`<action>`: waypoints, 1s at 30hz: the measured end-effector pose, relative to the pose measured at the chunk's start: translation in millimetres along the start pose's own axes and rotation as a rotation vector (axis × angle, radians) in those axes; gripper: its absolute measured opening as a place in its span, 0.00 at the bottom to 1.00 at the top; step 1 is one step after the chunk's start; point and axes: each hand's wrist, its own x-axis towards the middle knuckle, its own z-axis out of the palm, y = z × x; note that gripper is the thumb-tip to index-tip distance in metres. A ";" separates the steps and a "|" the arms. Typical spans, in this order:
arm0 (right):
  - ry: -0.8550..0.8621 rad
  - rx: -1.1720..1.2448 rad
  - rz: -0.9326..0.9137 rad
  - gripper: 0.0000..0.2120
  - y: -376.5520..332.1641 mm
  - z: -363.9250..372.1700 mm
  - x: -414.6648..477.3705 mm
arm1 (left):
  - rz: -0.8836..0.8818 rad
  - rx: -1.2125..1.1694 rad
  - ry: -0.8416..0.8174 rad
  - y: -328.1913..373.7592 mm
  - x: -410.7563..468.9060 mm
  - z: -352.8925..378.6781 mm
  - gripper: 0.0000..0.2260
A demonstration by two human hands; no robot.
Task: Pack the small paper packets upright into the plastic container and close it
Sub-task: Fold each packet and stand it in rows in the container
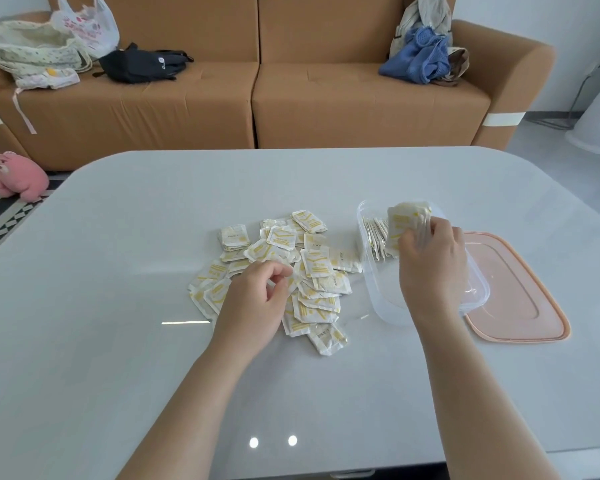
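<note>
A loose pile of several small white-and-yellow paper packets (pixel 312 271) lies mid-table. To its right stands a clear plastic container (pixel 388 306), with a row of packets (pixel 376 237) upright at its far end. My right hand (pixel 430 258) is over the container, shut on a small stack of packets (pixel 404 220) held upright against that row. My left hand (pixel 257 296) rests on the pile's left side, fingers curled and pinching at a packet. The pink lid (pixel 520 296) lies flat beside the container, partly under it on the right.
The grey table (pixel 153 237) has rounded corners. Behind it is a tan sofa (pixel 257 98) with bags and clothes. A pink plush toy (pixel 18 178) lies on the floor at left.
</note>
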 end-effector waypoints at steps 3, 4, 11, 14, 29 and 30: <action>-0.053 -0.156 -0.022 0.12 5.3 -0.3 2.7 | -0.003 0.010 -0.010 0.0 -0.5 -1.3 0.07; -0.098 -0.227 -0.024 0.12 8.0 1.2 3.0 | -0.004 0.016 -0.014 0.2 -0.3 -1.5 0.07; -0.416 -0.301 -0.051 0.11 8.7 8.1 2.5 | 0.002 0.018 -0.022 1.1 -2.5 -2.7 0.08; -0.488 -0.277 -0.065 0.15 7.3 5.1 3.4 | -0.004 0.015 -0.026 1.8 -3.0 -4.5 0.08; -0.453 -0.033 -0.423 0.13 -33.3 21.7 -33.8 | -0.459 0.383 -0.181 -18.7 6.8 -0.5 0.50; -0.531 -0.090 -0.418 0.15 -32.0 28.8 -38.0 | -0.453 0.309 -0.120 -21.1 10.5 1.2 0.48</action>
